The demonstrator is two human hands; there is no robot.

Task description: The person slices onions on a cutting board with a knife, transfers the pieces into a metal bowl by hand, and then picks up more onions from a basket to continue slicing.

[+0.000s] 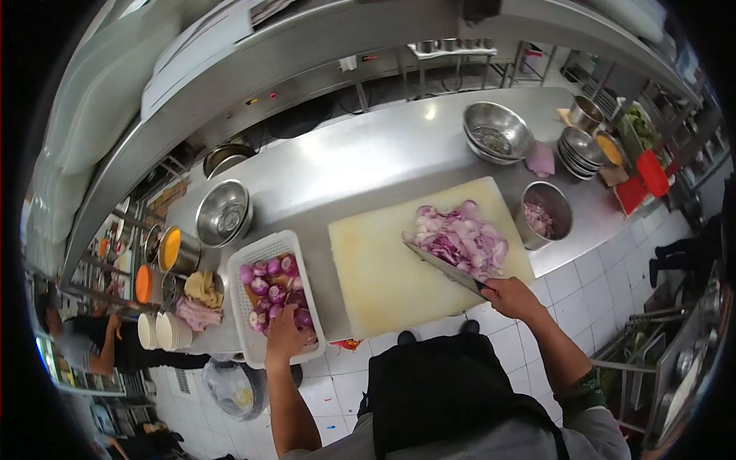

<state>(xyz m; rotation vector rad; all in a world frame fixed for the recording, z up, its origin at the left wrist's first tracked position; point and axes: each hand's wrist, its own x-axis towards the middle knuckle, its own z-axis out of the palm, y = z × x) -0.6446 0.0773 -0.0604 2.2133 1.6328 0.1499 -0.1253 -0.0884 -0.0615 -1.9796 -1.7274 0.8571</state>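
Observation:
My right hand [512,297] grips the handle of a kitchen knife [448,266]. Its blade lies against a heap of cut red onion [464,239] on a pale cutting board [368,280]. To the left, my left hand [285,335] reaches over the near side of a white plastic basket [239,310] with several peeled red onions [261,287] in it. The fingers of that hand are stretched onto the onions, and their tips are partly hidden.
Right of the board stands a metal pot [563,222] with onion pieces inside. Steel bowls [498,132] sit at the back, and another bowl [222,213] is behind the basket. Paper cups [172,331] and cloths [201,310] lie left. A person [92,345] stands at far left.

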